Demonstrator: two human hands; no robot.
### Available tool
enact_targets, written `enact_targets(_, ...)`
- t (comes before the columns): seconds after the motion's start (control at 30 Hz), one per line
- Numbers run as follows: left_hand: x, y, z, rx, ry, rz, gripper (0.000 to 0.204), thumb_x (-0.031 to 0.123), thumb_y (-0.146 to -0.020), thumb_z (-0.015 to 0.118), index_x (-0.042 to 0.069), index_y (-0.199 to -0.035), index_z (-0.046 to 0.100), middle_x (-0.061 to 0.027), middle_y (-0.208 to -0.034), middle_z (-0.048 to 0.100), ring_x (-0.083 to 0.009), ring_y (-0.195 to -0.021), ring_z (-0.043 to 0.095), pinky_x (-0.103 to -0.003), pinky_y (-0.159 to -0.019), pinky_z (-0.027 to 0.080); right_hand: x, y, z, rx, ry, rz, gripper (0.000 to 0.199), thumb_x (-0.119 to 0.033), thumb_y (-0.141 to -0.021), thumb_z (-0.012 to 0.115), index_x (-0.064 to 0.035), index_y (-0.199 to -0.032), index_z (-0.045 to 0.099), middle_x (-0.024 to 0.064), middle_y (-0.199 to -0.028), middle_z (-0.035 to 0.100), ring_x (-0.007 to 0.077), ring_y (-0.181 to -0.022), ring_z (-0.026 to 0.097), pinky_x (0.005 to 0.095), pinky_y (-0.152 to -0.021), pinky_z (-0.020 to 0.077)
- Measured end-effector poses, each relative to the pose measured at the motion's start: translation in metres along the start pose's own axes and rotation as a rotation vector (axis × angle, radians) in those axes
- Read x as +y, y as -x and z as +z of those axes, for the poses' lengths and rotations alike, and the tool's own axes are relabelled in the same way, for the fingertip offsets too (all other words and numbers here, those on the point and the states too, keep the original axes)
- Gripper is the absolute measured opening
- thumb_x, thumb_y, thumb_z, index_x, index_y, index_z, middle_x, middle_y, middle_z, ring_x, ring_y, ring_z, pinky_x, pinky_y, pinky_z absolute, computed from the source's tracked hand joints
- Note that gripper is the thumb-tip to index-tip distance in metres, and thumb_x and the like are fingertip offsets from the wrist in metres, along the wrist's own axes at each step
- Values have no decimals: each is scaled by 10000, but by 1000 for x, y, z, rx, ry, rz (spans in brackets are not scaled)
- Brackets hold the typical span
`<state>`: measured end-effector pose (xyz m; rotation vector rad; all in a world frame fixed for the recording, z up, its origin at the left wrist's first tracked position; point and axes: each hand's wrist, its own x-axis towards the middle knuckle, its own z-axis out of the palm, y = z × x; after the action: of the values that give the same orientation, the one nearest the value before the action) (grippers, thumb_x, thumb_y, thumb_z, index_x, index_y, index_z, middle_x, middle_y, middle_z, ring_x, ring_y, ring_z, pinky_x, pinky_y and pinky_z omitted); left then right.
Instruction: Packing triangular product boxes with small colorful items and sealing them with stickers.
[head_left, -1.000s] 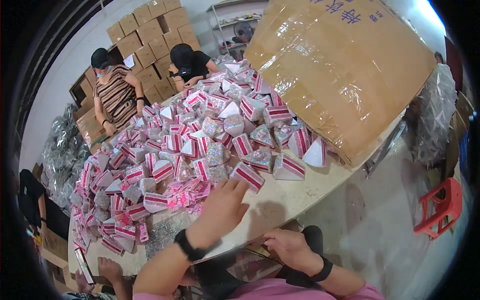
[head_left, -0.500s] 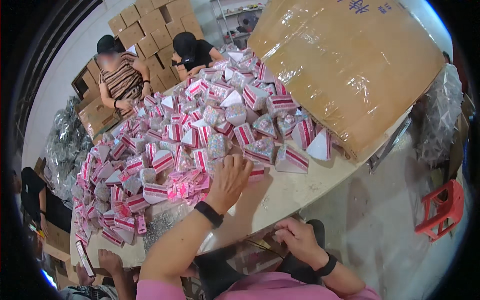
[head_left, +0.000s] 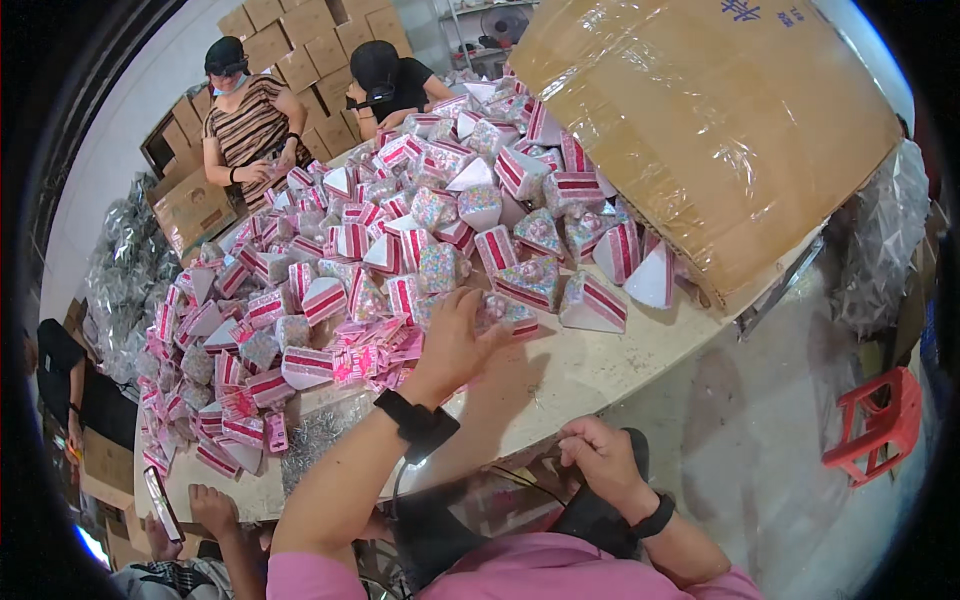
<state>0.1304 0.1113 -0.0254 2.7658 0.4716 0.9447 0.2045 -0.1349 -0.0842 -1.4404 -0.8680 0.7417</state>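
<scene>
My left hand (head_left: 455, 345) reaches to the near edge of a big pile of toy cake slices (head_left: 350, 240), which are pink and white with glittery tops. Thumb and fingers are spread apart beside one glitter-topped cake slice (head_left: 515, 316); whether they touch it I cannot tell, since the fingertips are partly hidden. My right hand (head_left: 600, 460) hangs over my lap in front of the table edge, its fingers curled in and nothing showing in them. Left of my left forearm lies a heap of small pink tags (head_left: 375, 352).
A large taped cardboard box (head_left: 720, 150) covers the table's far right. Silvery shreds (head_left: 315, 440) lie by the near edge. A red stool (head_left: 875, 425) stands on the floor at right. Two people sit across the table; another person's hand (head_left: 213, 510) is at the lower left, near a phone-like object (head_left: 162, 505).
My left hand has shifted slightly left, its thumb now apart, and the slice beside it shows its glittery top. My right hand has risen slightly, moving right.
</scene>
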Motion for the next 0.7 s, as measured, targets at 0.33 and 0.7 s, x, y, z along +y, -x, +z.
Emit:
enact_targets(0.33,-25,-2,13,-217,242,-178,653,207,-779,659,15,-1337,379,-249,-1146,538,-401,-1103,504,-424,-927,422,13,-10,3,-32,-79,26,125,-88,-872,564,14,-942,574,45,-699,597,97,-651,573,246,-603,463)
enact_targets(0.7,-9,-15,3,-411,315,-285,793,204,-679,744,8,-1338,349,-267,-1198,493,-371,-1100,521,-394,-936,423,14,-15,2,-35,-102,11,80,-52,-884,557,-2,-943,579,10,-709,590,61,-623,550,201,-551,427)
